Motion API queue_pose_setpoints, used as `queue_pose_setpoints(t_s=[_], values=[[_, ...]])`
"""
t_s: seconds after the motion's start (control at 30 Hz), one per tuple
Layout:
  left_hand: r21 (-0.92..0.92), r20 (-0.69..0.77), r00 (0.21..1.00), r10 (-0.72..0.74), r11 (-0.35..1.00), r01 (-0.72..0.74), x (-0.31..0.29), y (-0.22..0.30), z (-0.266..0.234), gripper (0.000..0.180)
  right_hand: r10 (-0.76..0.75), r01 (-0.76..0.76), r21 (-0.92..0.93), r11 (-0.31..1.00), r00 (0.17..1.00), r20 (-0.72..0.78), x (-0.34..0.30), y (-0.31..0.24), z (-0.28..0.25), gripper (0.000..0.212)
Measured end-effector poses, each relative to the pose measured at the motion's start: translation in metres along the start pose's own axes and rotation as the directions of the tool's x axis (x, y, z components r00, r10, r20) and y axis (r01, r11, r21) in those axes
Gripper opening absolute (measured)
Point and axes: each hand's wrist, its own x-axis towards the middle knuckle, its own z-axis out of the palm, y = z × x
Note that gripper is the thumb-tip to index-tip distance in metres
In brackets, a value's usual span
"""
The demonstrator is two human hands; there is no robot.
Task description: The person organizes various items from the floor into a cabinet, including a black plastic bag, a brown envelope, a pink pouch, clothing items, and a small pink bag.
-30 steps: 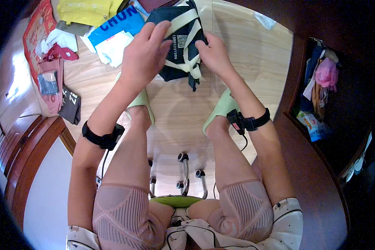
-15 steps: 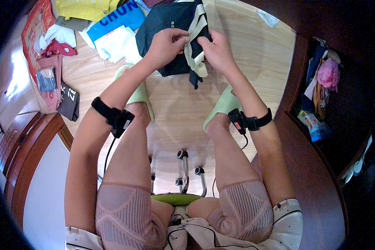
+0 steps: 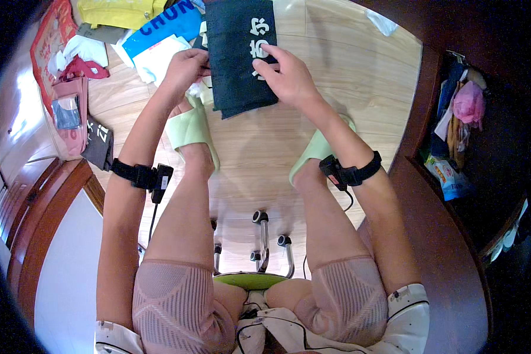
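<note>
A black cloth tote bag (image 3: pixel 236 65), folded into a flat rectangle with white lettering on its face, is held up in front of me over the floor. My left hand (image 3: pixel 189 68) is closed on its left edge, the fingertips partly hidden by the cloth. A bit of cream strap shows beside that edge, under the left hand. My right hand (image 3: pixel 286 74) lies on the bag's right part, its thumb and forefinger stretched apart over the lettering. The other fingers of that hand are partly hidden.
At the left lie a white cloth (image 3: pixel 159 59), a blue bag (image 3: pixel 165 26), a yellow bag (image 3: pixel 121 13), a pink bag (image 3: pixel 69 118) and a dark grey bag (image 3: pixel 98 141). An open dark wood cabinet (image 3: pixel 407 130) with cloths inside stands at the right. Green slippers (image 3: pixel 189 133) are on my feet.
The bag has been folded narrower and turned so its lettered face shows and the straps are mostly out of sight. My left hand moved left and down; my right hand moved left onto the bag.
</note>
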Motion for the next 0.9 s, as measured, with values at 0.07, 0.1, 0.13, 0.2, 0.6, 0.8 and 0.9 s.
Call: queue_pose_setpoints(t_s=[0.07, 0.1, 0.13, 0.2, 0.6, 0.8, 0.9], values=[[0.066, -0.124, 0.992, -0.003, 0.998, 0.011, -0.003, 0.0, -0.011, 0.024, -0.059, 0.059, -0.064, 0.996, 0.998, -0.002, 0.0, 0.006, 0.002, 0.05], [0.277, -0.256, 0.952, 0.17, 0.956, -0.096, 0.0, -0.004, -0.016, 0.028, -0.064, 0.066, -0.124, 0.99, 0.998, 0.022, 0.0, 0.009, 0.002, 0.049], [0.485, -0.339, 0.871, 0.355, 0.86, -0.162, 0.002, -0.005, -0.018, 0.033, -0.065, 0.073, -0.186, 0.98, 0.997, 0.046, -0.001, 0.011, 0.003, 0.049], [0.495, -0.382, 0.833, 0.4, 0.85, -0.181, 0.007, -0.008, -0.02, 0.044, -0.075, 0.083, -0.207, 0.975, 0.996, 0.043, -0.001, 0.015, 0.006, 0.049], [0.3, -0.113, 0.956, 0.272, 0.926, -0.228, -0.008, 0.028, -0.005, 0.029, -0.091, 0.094, -0.179, 0.979, 0.995, 0.029, -0.01, -0.012, 0.002, 0.074], [-0.079, 0.079, 0.965, 0.251, 0.966, -0.244, -0.042, 0.062, 0.034, 0.028, -0.099, 0.102, -0.049, 0.994, 0.993, 0.069, -0.028, -0.046, -0.019, 0.115], [-0.186, 0.177, 0.948, 0.263, 0.955, -0.23, -0.046, 0.063, 0.044, 0.033, -0.155, 0.16, -0.125, 0.979, 0.987, 0.042, -0.036, -0.051, -0.026, 0.094]])
